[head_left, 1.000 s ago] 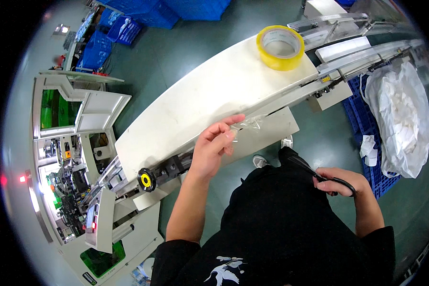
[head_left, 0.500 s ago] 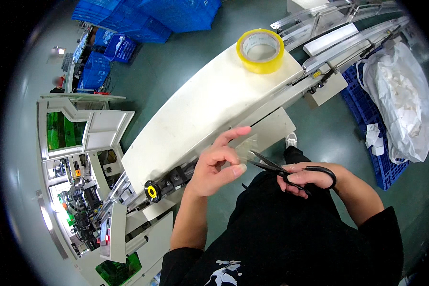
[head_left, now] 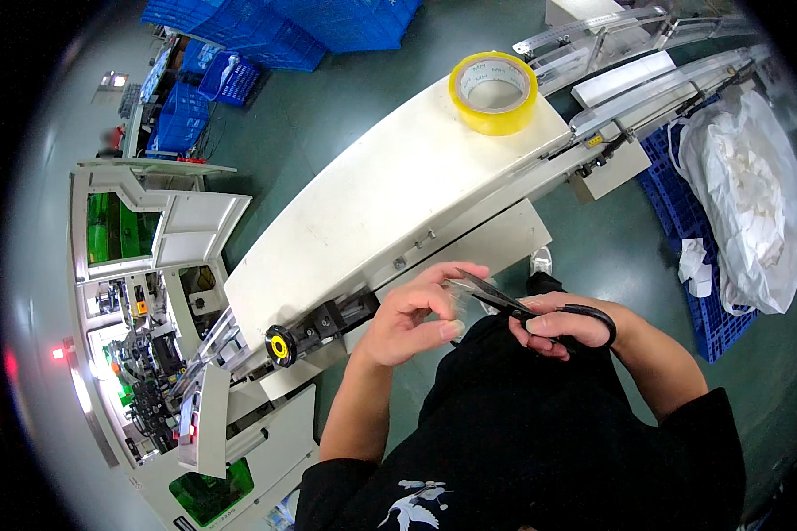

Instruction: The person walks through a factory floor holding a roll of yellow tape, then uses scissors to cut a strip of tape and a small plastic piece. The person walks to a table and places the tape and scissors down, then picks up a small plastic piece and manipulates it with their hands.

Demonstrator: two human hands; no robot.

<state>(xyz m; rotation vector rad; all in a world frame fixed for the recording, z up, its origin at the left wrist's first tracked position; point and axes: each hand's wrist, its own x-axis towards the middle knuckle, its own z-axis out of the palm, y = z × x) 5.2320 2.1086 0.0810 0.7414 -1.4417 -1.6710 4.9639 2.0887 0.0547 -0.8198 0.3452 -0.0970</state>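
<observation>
My right hand [head_left: 568, 325] grips a pair of black-handled scissors [head_left: 508, 303], its fingers through and around the handle loops. The blades point left, and their tips reach my left hand [head_left: 416, 317]. That hand is curled, with index finger and thumb bent toward each other. A thin, see-through strip of tape [head_left: 460, 301] shows at its fingertips, beside the blades; its edges are hard to make out. Beyond both hands, a large roll of yellowish clear tape [head_left: 530, 108] lies flat on the white machine top [head_left: 372, 195].
A black knob with a yellow centre [head_left: 281, 346] juts from the machine's near side. An opened machine cabinet [head_left: 199, 234] stands at left, and blue crates [head_left: 336, 31] are stacked behind. At right, a white plastic sack [head_left: 753, 203] rests on a blue pallet [head_left: 713, 332]. Clear conveyor rails [head_left: 673, 97] run to the far right.
The scissors have moved slightly left and up, bringing the blade tips to my left fingers. My left hand has shifted a little right, and its index finger bends more over the strip.
</observation>
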